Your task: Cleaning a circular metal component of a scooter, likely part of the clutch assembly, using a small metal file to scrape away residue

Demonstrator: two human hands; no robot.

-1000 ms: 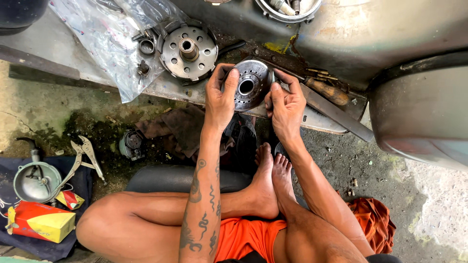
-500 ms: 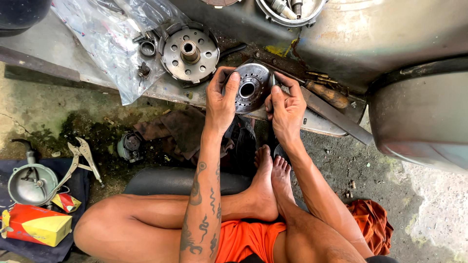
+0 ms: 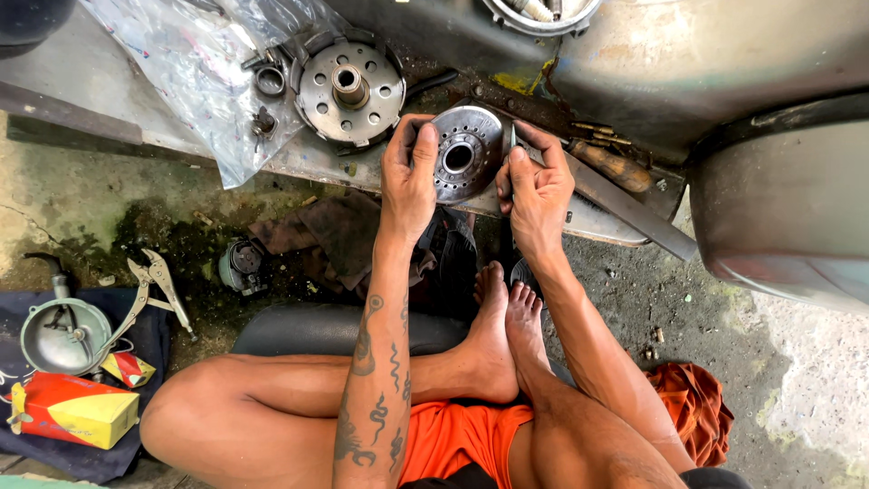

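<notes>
Here, in the upper middle of the frame, your two hands hold a round metal clutch part (image 3: 460, 154) with a hole in its centre. It rests tilted on the edge of the metal ledge (image 3: 81, 68), a flat grey surface that runs along the top of the frame. Your left hand (image 3: 409, 177) grasps the disc at its left rim, with the fingers curled over the top and the thumb on the face. Your right hand (image 3: 536, 186) grips the right rim, fingers closed around the edge. Both hands touch the part directly.

Just to the upper left of it lies a bigger round clutch plate (image 3: 349, 91) with several holes and a short shaft in the middle, partly on a clear plastic sheet (image 3: 195, 72). To the right of your right hand lies a tool with a wooden handle (image 3: 614, 166) and beside it a long flat metal bar (image 3: 634, 210).

You sit on a dark seat (image 3: 308, 328) with bare feet together below the part. At the lower left of the frame, on a dark cloth (image 3: 154, 340), there are locking pliers (image 3: 149, 294), a round metal funnel (image 3: 63, 333) and a red and yellow box (image 3: 74, 409). A dark rag (image 3: 326, 231) lies on the ground under the ledge.
</notes>
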